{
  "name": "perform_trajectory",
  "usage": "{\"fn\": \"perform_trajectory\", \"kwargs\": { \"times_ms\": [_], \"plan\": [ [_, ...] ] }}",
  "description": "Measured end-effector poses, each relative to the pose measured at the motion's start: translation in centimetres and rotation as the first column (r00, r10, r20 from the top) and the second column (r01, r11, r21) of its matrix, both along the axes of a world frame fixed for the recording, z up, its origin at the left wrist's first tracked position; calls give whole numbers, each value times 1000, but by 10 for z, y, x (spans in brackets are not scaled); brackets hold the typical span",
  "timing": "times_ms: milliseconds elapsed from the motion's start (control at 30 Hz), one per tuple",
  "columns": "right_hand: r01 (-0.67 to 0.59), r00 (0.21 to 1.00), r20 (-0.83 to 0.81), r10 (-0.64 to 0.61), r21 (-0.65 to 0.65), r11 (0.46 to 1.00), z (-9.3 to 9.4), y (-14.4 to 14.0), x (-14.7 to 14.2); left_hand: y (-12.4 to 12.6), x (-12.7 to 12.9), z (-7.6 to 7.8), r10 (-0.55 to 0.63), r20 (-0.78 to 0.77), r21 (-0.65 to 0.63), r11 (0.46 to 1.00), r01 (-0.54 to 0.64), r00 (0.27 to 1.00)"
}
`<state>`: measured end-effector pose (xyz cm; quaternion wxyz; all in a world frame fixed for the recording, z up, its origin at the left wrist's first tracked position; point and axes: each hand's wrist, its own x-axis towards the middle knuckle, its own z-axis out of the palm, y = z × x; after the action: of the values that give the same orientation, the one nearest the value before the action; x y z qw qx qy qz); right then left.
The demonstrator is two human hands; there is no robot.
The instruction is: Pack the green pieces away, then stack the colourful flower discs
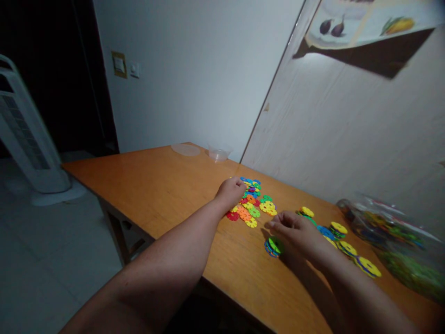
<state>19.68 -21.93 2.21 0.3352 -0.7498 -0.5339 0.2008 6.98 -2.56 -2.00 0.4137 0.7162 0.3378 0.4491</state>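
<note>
So the loose pile of snowflake discs (251,203) is sitting near the middle of the counter (156,185), over by the wall side, all mixed colours: orange, yellow, green, blue, red. The left hand (231,191) is resting on the near-left edge of that pile with its fingers curled down onto the pieces; I can't tell if the grip is actually pinching one or just touching. The right hand (295,232) is hovering just beside a small stacked bunch of discs (273,246), fingers bent and loosely together, thumb tucked in, not clearly closed on anything.

A row of little stacks with yellow tops (339,228) is running off toward the right, and past that a clear bag of more discs (392,236) is lying against the wall. A clear plastic bowl (218,153) and a flat lid (185,149) are sitting at the far end of the counter, and a white tower fan (24,134) is standing on the floor to the left.

My take: for picking from a heap like that, it's going best if you're lifting one disc by its rim from the pile's edge rather than digging in the middle, so the rest aren't scattering.
</note>
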Motion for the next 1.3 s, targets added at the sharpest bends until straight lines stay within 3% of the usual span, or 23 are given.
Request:
{"fn": "perform_trajectory", "kwargs": {
  "times_ms": [100,233,433,600,767,933,1300],
  "plan": [
    [-108,974,189,121,-80,991,0,27,-8,2,1,-2,-2,-2,11,1000,2,1000],
    [-48,903,412,123,-188,981,-2,58,-20,4,0,-3,-1,-8,10,1000,2,1000],
    [-18,854,500,146,-252,968,-4,75,-29,0,-1,1,9,-31,4,1000,-9,999],
    [-29,883,449,134,-232,972,8,58,-16,-1,0,1,16,-17,5,1000,-16,1000],
    [-96,925,336,176,-240,966,17,13,9,0,0,2,7,-43,45,999,-5,999],
    [-101,950,256,178,-290,952,14,-23,15,0,-1,3,17,-49,19,1000,-16,999],
    [-131,925,301,230,-314,940,3,-26,6,-3,-3,4,22,-25,3,1000,-22,999]
  ]
}}
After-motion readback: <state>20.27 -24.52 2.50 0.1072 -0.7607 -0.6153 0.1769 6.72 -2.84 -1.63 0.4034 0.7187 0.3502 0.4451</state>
